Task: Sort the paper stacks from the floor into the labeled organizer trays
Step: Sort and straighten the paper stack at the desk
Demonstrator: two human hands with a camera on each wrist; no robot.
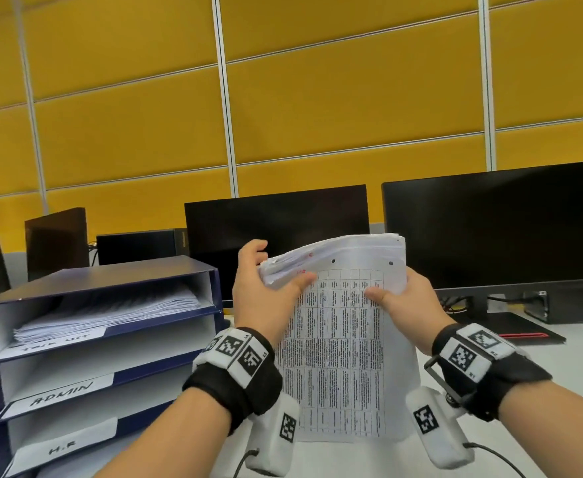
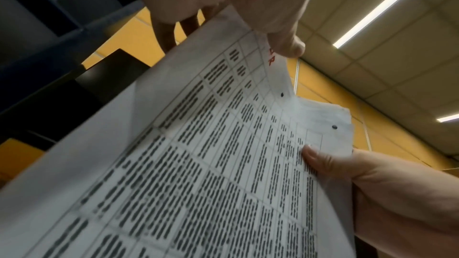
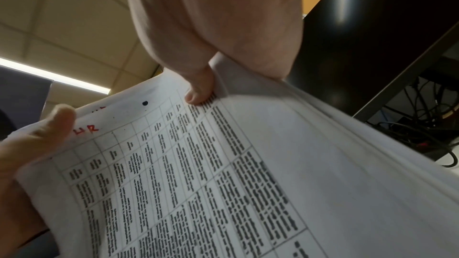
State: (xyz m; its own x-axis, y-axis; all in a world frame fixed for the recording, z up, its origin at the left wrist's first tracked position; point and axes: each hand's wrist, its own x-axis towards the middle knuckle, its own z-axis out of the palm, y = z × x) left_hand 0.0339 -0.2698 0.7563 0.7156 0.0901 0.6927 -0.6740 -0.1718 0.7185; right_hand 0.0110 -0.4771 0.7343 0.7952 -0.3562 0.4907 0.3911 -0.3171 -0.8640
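Note:
A thick stack of white paper (image 1: 341, 339) with a printed table on its top sheet stands nearly upright in front of me, above the desk. My left hand (image 1: 269, 288) grips its top left corner, thumb on the front and fingers behind, bending the sheets back. Red handwritten letters (image 3: 85, 129) show at that corner. My right hand (image 1: 397, 298) grips the top right edge, thumb pressed on the table print. The same paper stack (image 2: 211, 164) fills the left wrist view, and the paper stack (image 3: 223, 174) fills the right wrist view. The blue organizer (image 1: 110, 277) stands left of the stack.
The organizer's top tray holds paper (image 1: 117, 312); lower trays carry labels ADMIN (image 1: 62, 393) and H.R (image 1: 63, 450). Two dark monitors (image 1: 276, 229) (image 1: 490, 229) stand behind the stack before a yellow partition wall (image 1: 317, 98). A black flat device with a red edge (image 1: 521, 331) lies at right.

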